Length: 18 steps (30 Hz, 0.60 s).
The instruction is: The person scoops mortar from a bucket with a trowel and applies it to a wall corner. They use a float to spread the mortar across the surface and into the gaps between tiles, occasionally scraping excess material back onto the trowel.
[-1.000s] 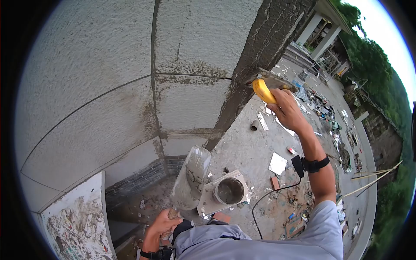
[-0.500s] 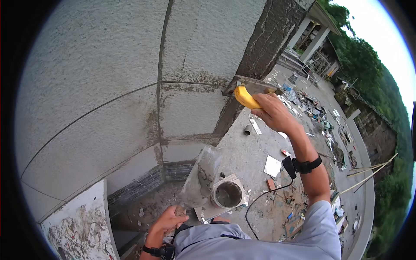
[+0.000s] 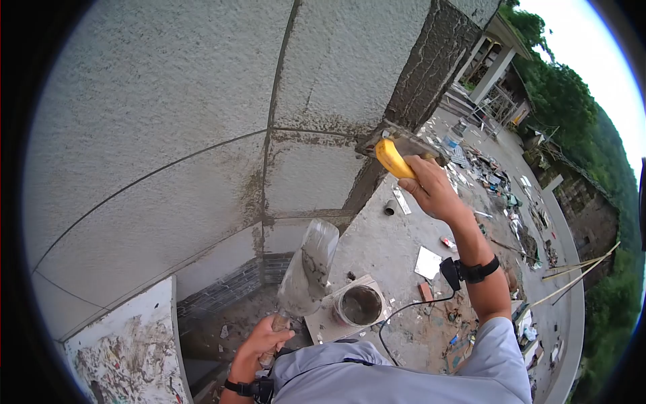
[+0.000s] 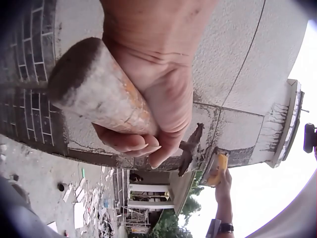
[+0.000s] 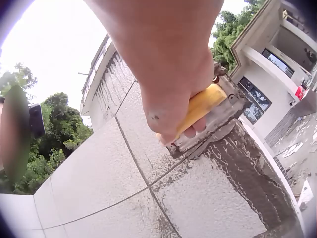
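Observation:
My right hand [image 3: 431, 188] grips the yellow handle [image 3: 392, 159] of a plastering trowel. Its flat, mortar-smeared blade [image 3: 410, 143] lies across the dark band of wet mortar [image 3: 431, 74] at the wall's corner. Seen from the right wrist, the blade's edge runs along ridged mortar [image 5: 252, 173], and fingers wrap under the handle. Low by my waist, my left hand [image 3: 259, 340] holds a second trowel by its thick, worn round handle [image 4: 106, 91]. That trowel's wide blade [image 3: 309, 269] tilts upward, shiny and carrying a patch of grey mortar.
Beneath the left trowel, a bucket of mortar [image 3: 358, 306] stands on a pale board [image 3: 323, 326]. A smeared white panel [image 3: 131, 337] leans at lower left. Broken tiles and rubble [image 3: 498, 178] litter the concrete floor at right. A cable [image 3: 404, 308] hangs from the right wrist camera.
The plastering trowel has moved left toward the wall and its blade now lies over the corner band. The left trowel has shifted slightly, staying low. The head view has swung a little.

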{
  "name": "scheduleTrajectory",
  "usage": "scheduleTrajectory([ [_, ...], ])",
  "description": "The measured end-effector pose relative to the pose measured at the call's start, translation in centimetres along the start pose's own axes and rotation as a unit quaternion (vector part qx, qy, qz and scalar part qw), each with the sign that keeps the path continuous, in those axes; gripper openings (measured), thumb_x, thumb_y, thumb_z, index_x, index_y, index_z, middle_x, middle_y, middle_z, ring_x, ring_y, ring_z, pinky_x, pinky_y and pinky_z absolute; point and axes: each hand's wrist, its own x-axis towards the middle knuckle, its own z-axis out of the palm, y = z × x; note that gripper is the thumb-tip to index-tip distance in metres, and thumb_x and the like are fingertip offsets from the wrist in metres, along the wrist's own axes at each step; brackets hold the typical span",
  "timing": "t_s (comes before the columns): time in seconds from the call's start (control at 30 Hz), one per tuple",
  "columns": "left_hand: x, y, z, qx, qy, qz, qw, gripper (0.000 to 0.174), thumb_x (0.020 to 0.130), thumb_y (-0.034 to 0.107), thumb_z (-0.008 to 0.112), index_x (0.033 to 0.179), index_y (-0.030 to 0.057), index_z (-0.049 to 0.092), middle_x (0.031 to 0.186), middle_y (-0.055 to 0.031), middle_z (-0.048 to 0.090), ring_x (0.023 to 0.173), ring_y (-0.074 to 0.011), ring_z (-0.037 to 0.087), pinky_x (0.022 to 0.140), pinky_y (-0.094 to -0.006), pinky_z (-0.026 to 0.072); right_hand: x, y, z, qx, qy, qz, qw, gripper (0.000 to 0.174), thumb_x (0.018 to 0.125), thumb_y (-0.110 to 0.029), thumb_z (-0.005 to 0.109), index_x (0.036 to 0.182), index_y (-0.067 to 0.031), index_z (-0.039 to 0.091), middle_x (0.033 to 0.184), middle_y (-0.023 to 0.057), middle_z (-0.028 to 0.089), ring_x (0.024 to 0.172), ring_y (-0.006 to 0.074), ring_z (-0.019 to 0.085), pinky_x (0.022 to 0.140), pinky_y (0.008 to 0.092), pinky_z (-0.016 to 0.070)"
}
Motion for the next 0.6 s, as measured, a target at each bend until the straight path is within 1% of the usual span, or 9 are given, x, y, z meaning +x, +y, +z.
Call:
scheduleTrajectory([
  [0.1, -0.4, 1.0, 0.1, 0.023, 0.003, -0.011, 1.000, 0.023, 0.083, 0.012, 0.075, 0.091, 0.0054, 0.055, 0.064, 0.0014, 0.053, 0.052, -0.0071, 0.050, 0.047, -0.0233, 0.0388, 1.2, 0.1, 1.4, 0.037, -0.024, 0.007, 0.999, 0.036, 0.096, -0.037, 0.058, 0.111, -0.0051, 0.053, 0.090, 0.0170, 0.059, 0.083, 0.0378, 0.053, 0.079, 0.0421, 0.0404],
  [0.23, -0.4, 0.4, -0.8, 0.035, -0.005, -0.008, 0.999, 0.023, 0.083, 0.012, 0.075, 0.092, 0.0059, 0.054, 0.065, 0.0017, 0.053, 0.051, -0.0069, 0.050, 0.047, -0.0235, 0.0394, 4.1, 0.6, 1.5, 0.080, -0.041, 0.022, 0.996, 0.035, 0.096, -0.038, 0.056, 0.110, -0.0056, 0.053, 0.090, 0.0170, 0.059, 0.085, 0.0374, 0.053, 0.081, 0.0422, 0.0403],
  [0.33, -0.5, 0.1, -1.0, 0.026, 0.000, -0.018, 1.000, 0.024, 0.083, 0.012, 0.075, 0.093, 0.0061, 0.054, 0.064, 0.0018, 0.052, 0.051, -0.0071, 0.050, 0.046, -0.0241, 0.0394, 5.1, 0.1, 0.9, -0.009, 0.064, -0.017, 0.998, 0.035, 0.095, -0.035, 0.058, 0.110, -0.0042, 0.054, 0.089, 0.0157, 0.059, 0.085, 0.0357, 0.054, 0.083, 0.0427, 0.0396],
  [0.37, -0.5, 0.1, -0.8, 0.030, -0.001, -0.013, 0.999, 0.025, 0.083, 0.011, 0.075, 0.093, 0.0061, 0.053, 0.064, 0.0016, 0.052, 0.050, -0.0073, 0.050, 0.046, -0.0242, 0.0392, 5.2, -0.2, 0.9, -0.010, 0.126, -0.026, 0.992, 0.035, 0.094, -0.034, 0.059, 0.112, -0.0043, 0.055, 0.088, 0.0145, 0.059, 0.083, 0.0348, 0.053, 0.081, 0.0421, 0.0390],
  [0.43, -0.6, -0.1, -1.0, 0.036, -0.001, -0.009, 0.999, 0.025, 0.083, 0.011, 0.075, 0.093, 0.0060, 0.053, 0.063, 0.0014, 0.052, 0.049, -0.0076, 0.050, 0.045, -0.0244, 0.0390, 5.1, -1.1, -0.2, -0.058, 0.169, -0.005, 0.984, 0.035, 0.094, -0.033, 0.059, 0.113, -0.0044, 0.055, 0.089, 0.0139, 0.059, 0.083, 0.0349, 0.053, 0.081, 0.0421, 0.0398],
  [0.47, -0.6, -0.1, -1.1, 0.028, -0.006, -0.008, 1.000, 0.025, 0.083, 0.011, 0.075, 0.093, 0.0058, 0.053, 0.063, 0.0013, 0.052, 0.049, -0.0078, 0.050, 0.045, -0.0244, 0.0390, 5.0, -1.9, -0.9, -0.065, 0.181, 0.019, 0.981, 0.035, 0.095, -0.034, 0.058, 0.114, -0.0043, 0.055, 0.086, 0.0150, 0.060, 0.081, 0.0357, 0.056, 0.077, 0.0436, 0.0422],
  [0.5, -0.5, -0.1, -1.1, 0.022, -0.012, -0.007, 1.000, 0.025, 0.083, 0.011, 0.075, 0.092, 0.0056, 0.053, 0.063, 0.0012, 0.052, 0.049, -0.0080, 0.050, 0.045, -0.0244, 0.0390, 4.8, -2.2, -0.7, -0.065, 0.181, 0.019, 0.981, 0.035, 0.095, -0.034, 0.058, 0.114, -0.0043, 0.055, 0.086, 0.0150, 0.060, 0.081, 0.0357, 0.056, 0.077, 0.0436, 0.0422],
  [0.57, -0.6, -0.2, -1.3, 0.024, -0.002, -0.015, 1.000, 0.024, 0.083, 0.011, 0.075, 0.092, 0.0055, 0.053, 0.062, 0.0011, 0.052, 0.049, -0.0081, 0.050, 0.045, -0.0244, 0.0389, 4.1, -3.4, 0.1, 0.019, 0.061, 0.041, 0.997, 0.035, 0.095, -0.035, 0.058, 0.112, -0.0042, 0.054, 0.083, 0.0167, 0.061, 0.079, 0.0378, 0.059, 0.072, 0.0461, 0.0435],
  [0.6, -0.6, -0.2, -1.3, 0.024, 0.009, -0.024, 0.999, 0.024, 0.083, 0.011, 0.075, 0.092, 0.0054, 0.054, 0.062, 0.0010, 0.052, 0.049, -0.0081, 0.050, 0.045, -0.0244, 0.0389, 3.7, -4.4, 1.0, 0.006, 0.033, 0.031, 0.999, 0.034, 0.095, -0.035, 0.058, 0.109, -0.0043, 0.054, 0.083, 0.0174, 0.062, 0.078, 0.0394, 0.059, 0.070, 0.0476, 0.0434],
])
